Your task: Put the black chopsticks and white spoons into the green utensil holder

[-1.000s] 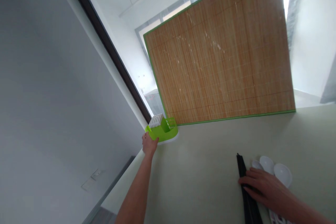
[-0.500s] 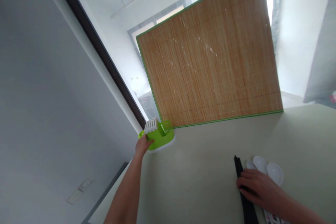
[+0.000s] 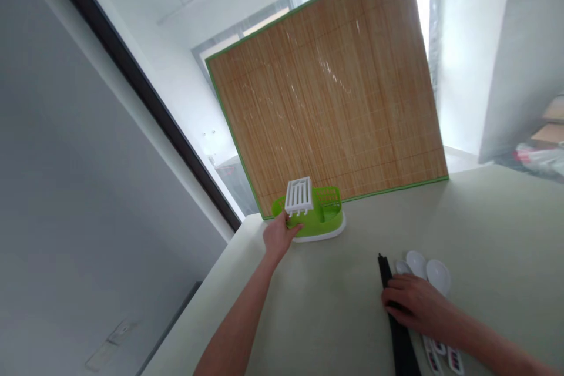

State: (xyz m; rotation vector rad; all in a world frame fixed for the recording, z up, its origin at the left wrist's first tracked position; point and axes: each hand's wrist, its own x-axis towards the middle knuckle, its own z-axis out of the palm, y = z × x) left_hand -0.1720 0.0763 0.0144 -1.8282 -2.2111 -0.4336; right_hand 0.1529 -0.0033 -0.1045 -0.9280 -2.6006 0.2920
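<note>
A green and white plastic utensil caddy (image 3: 324,224), with a slatted white top and an open mesh basket, stands at the back of the table against the foot of a bamboo mat. My left hand (image 3: 279,237) grips its left front side, thumb on the green wall. Toward the front right, my right hand (image 3: 408,299) curls over a bundle of black chopsticks (image 3: 403,346). Several white spoons (image 3: 438,275) lie side by side under and beyond this hand; their bowls show past the knuckles and their patterned handles below the wrist.
The bamboo mat (image 3: 330,100) with green edging stands upright behind the pale table (image 3: 335,305), against a glass pane. A grey wall (image 3: 88,188) with a dark frame runs along the left. Cardboard boxes (image 3: 553,129) and plastic wrap are at the far right.
My left hand has shifted the caddy to the right along the mat's lower edge. My right hand stays over the chopsticks. The camera view has turned a little to the right.
</note>
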